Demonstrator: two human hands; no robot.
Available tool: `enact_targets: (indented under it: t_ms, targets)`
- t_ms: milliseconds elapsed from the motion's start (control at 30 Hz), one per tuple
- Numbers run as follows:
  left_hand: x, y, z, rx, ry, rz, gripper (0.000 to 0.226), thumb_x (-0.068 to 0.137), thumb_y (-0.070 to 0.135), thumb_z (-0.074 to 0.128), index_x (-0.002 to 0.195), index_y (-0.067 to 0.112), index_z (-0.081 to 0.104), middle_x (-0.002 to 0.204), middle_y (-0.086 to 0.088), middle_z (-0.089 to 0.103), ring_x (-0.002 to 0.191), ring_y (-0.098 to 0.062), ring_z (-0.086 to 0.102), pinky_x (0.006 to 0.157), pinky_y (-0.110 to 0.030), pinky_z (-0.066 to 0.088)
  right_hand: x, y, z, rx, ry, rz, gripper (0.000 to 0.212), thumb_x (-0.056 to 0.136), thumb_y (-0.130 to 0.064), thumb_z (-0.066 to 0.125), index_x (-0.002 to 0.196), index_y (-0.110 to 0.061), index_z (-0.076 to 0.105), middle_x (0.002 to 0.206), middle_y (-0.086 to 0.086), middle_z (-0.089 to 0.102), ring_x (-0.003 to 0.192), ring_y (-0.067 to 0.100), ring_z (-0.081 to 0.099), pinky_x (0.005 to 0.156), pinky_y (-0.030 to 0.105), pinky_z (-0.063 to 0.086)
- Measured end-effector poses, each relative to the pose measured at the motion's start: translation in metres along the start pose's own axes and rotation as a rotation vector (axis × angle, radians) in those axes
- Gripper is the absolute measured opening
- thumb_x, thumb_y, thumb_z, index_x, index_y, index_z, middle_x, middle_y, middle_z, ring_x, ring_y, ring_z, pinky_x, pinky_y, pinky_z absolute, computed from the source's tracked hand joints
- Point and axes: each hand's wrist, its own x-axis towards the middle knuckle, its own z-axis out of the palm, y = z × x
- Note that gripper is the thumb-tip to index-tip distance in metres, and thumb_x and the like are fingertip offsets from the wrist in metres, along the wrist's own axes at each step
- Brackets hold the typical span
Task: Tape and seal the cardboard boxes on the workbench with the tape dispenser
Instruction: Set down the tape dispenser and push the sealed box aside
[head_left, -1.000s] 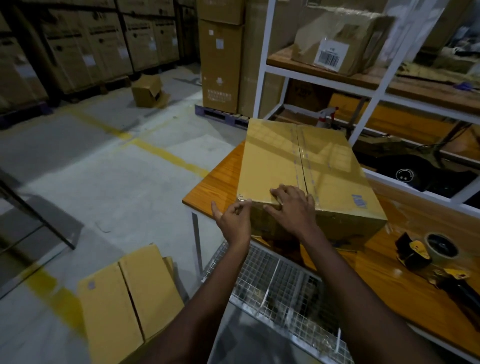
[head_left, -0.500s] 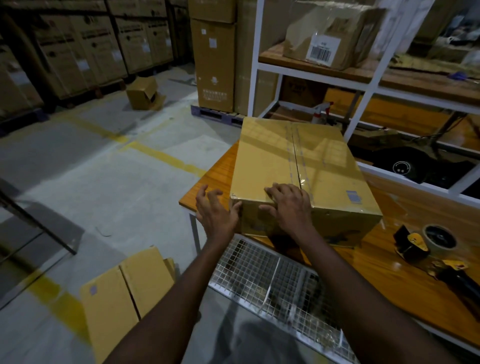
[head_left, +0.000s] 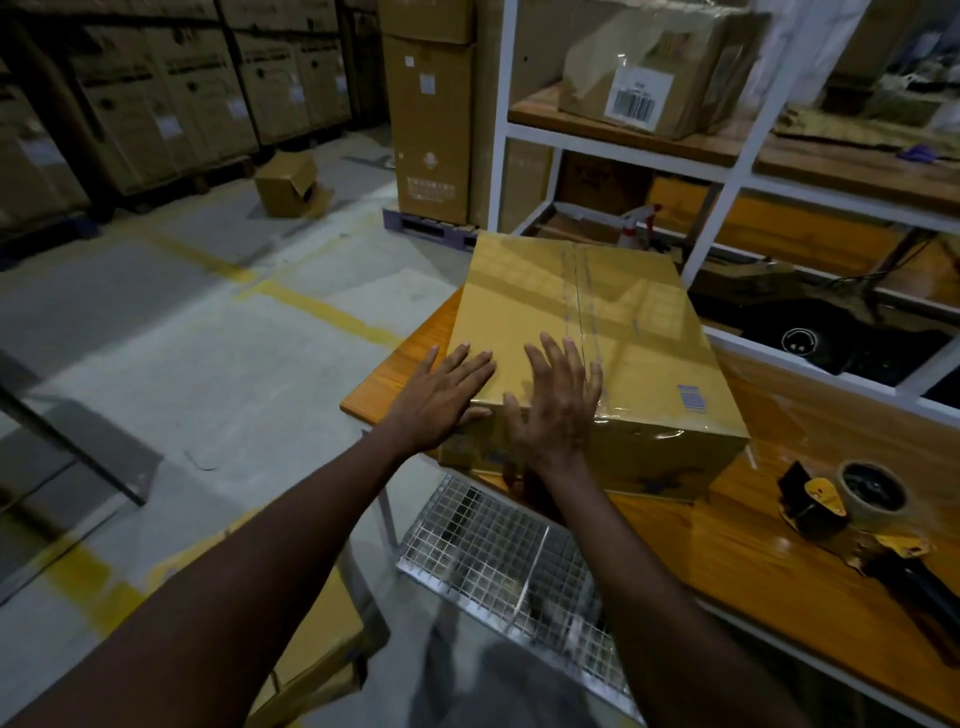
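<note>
Closed box (head_left: 623, 322) under flat hands
It sits left on the table (head_left: 727, 561), seam taped, contents hidden; left hand (head_left: 441, 395) and right hand (head_left: 558, 405) press its near edge, fingers (head_left: 550, 358) spread. Tape dispenser (head_left: 841, 501) lies right.

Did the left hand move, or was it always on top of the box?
Yes. The left hand moved up and forward: it was against the near side of the cardboard box, and now lies flat on its top.
</note>
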Motion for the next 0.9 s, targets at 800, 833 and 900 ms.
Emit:
enact_targets:
  t_ms: [800,833,900]
  targets:
    - [0.000,-0.004,0.005,0.062,-0.010,-0.005,0.070,0.099,0.060,0.021,0.150,0.015,0.038,0.156,-0.003,0.038,0.144,-0.029,0.034,0.114,-0.055,0.027,-0.034,0.143,-0.013,-0.139,0.464,0.344,0.046,0.089,-0.047,0.039,0.111,-0.010,0.053,0.112,0.017,0.060,0.121,0.033,0.049,0.103,0.050,0.034]
    - [0.000,-0.004,0.004,0.060,-0.001,-0.010,0.070,0.099,0.060,0.020,0.149,0.015,0.039,0.155,-0.004,0.038,0.144,-0.029,0.035,0.114,-0.056,0.027,-0.035,0.145,-0.016,-0.136,0.469,0.352,0.046,0.089,-0.047,0.040,0.110,-0.009,0.053,0.110,0.017,0.060,0.118,0.033,0.050,0.101,0.049,0.035]
    - [0.000,-0.003,0.004,0.070,0.031,-0.010,0.070,0.100,0.060,0.018,0.148,0.015,0.041,0.154,-0.003,0.041,0.142,-0.029,0.037,0.112,-0.057,0.027,-0.035,0.143,-0.020,-0.128,0.434,0.376,0.045,0.087,-0.045,0.043,0.108,-0.007,0.055,0.108,0.017,0.060,0.114,0.032,0.051,0.101,0.048,0.034]
